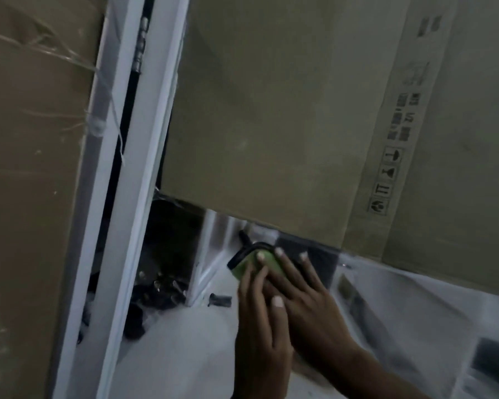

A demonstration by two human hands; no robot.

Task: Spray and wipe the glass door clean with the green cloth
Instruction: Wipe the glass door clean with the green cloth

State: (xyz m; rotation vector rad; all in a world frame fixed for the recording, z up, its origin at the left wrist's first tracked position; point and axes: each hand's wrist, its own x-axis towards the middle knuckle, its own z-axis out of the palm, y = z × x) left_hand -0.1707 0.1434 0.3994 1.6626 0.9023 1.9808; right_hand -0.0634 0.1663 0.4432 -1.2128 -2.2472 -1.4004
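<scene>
Green cloth point(251, 262) pressed flat to glass door point(314, 283) at five o'clock; both hands point(274, 309) spread, stacked for wiping pressure.

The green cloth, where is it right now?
In the head view the green cloth sits low and centre, pressed flat on the glass door under both hands, just below the cardboard's bottom edge.

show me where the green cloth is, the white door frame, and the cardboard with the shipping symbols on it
green cloth point(249, 263), head view, on its bare upper left part beside the fingertips
white door frame point(147, 156), head view, on the middle of the upright
cardboard point(271, 125), head view, on its plain brown face left of the printed symbols
</scene>
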